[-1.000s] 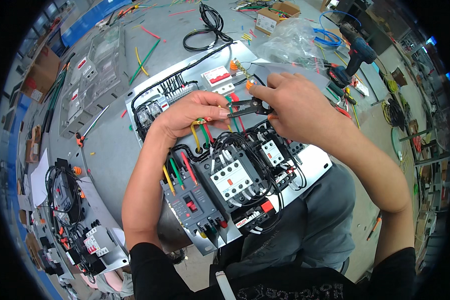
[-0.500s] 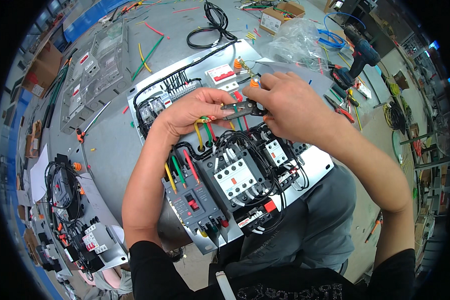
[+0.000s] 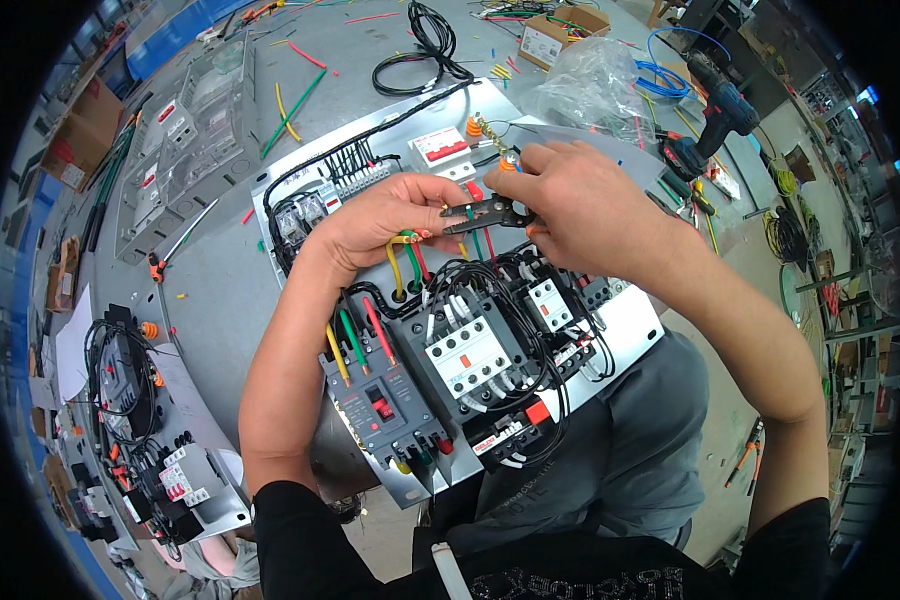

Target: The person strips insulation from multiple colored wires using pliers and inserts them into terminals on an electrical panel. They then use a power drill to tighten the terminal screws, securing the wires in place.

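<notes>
My right hand (image 3: 595,215) grips a pair of wire strippers (image 3: 488,212), their dark jaws parted and pointing left. Thumb and fingers of my left hand (image 3: 385,215) are pinched together at the jaw tips, closed around insulated wires. The yellow wire (image 3: 394,268), green wire (image 3: 413,272) and red wire (image 3: 422,262) curve up under that hand from holes in the metal mounting plate (image 3: 625,335); what sits right between the fingertips is partly hidden. Below stand a grey circuit breaker (image 3: 385,412) with coloured wire stubs and a contactor (image 3: 467,360) with a white top.
A small white breaker (image 3: 443,152) with a red lever and a terminal strip sit on the plate's far side. Beyond lie a black cable coil (image 3: 435,50), a plastic bag (image 3: 590,95) and a cordless drill (image 3: 715,120). A second panel (image 3: 175,490) stands at left, a grey enclosure (image 3: 190,150) behind.
The wire strippers' jaws have parted slightly. Both hands hold nearly the same place, and the plate appears shifted a little to the left.
</notes>
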Demonstrator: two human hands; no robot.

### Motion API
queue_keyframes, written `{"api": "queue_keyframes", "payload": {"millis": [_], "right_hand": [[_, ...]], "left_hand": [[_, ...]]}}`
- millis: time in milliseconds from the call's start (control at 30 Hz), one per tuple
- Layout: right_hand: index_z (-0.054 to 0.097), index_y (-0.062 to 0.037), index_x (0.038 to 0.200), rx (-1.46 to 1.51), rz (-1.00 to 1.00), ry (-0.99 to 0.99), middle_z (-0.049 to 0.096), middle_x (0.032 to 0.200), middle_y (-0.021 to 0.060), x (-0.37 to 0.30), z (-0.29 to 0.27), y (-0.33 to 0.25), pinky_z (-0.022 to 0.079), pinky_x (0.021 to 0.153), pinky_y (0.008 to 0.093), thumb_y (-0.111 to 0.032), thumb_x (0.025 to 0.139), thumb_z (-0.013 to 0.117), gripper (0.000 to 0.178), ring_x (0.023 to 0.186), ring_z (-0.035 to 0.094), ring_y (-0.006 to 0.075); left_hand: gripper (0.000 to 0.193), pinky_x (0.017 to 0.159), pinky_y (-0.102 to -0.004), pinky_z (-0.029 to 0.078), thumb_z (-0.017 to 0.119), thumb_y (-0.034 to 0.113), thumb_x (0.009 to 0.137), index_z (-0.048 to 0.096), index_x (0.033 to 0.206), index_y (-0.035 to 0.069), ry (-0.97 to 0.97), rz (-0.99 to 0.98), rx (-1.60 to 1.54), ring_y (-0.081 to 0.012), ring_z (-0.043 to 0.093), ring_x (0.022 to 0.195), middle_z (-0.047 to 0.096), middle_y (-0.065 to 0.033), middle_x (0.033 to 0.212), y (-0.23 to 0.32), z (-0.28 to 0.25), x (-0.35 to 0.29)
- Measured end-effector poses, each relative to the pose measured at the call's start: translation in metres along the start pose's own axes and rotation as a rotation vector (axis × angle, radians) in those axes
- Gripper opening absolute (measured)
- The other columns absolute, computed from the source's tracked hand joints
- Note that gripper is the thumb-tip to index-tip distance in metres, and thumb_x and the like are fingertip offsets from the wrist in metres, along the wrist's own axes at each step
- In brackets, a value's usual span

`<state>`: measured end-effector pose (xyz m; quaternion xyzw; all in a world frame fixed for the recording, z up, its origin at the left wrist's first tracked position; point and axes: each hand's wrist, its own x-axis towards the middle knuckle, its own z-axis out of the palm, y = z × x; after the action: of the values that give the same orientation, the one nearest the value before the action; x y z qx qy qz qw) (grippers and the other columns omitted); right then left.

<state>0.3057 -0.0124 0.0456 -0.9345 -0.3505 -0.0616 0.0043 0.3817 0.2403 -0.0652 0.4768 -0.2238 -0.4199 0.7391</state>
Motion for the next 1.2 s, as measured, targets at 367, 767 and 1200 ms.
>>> {"api": "queue_keyframes", "payload": {"millis": [367,767,1200], "right_hand": [[0.070,-0.0093,0.119,0.014,-0.004,0.013,0.067,0.096,0.0145,0.001,0.002,0.004,0.054,0.085,0.0487,-0.009,0.076,0.082,0.045,0.096,0.068,0.0360],[0.071,-0.0097,0.115,0.026,-0.011,0.016,0.068,0.093,0.0148,0.002,0.003,0.008,0.056,0.076,0.0498,-0.011,0.075,0.084,0.042,0.088,0.071,0.0368],[0.074,-0.0135,0.108,-0.093,-0.132,0.079,0.067,0.087,0.0097,0.009,0.000,0.017,0.055,0.069,0.0479,-0.012,0.069,0.086,0.042,0.082,0.072,0.0336]], "left_hand": [[0.030,0.091,-0.0318,0.063,0.070,0.005,0.095,0.070,0.123,-0.002,-0.031,0.013,0.033,-0.0144,0.074,0.094,0.074,-0.0059,0.106,0.001,-0.001,0.001],[0.029,0.090,-0.0355,0.065,0.076,0.010,0.094,0.070,0.119,-0.004,-0.019,0.011,0.001,-0.0205,0.078,0.094,0.077,-0.0109,0.103,0.000,-0.001,0.002],[0.034,0.096,-0.0331,0.061,0.072,0.012,0.097,0.069,0.128,-0.002,-0.069,-0.002,0.074,-0.0132,0.073,0.101,0.074,-0.0044,0.111,0.002,-0.002,0.001]]}}
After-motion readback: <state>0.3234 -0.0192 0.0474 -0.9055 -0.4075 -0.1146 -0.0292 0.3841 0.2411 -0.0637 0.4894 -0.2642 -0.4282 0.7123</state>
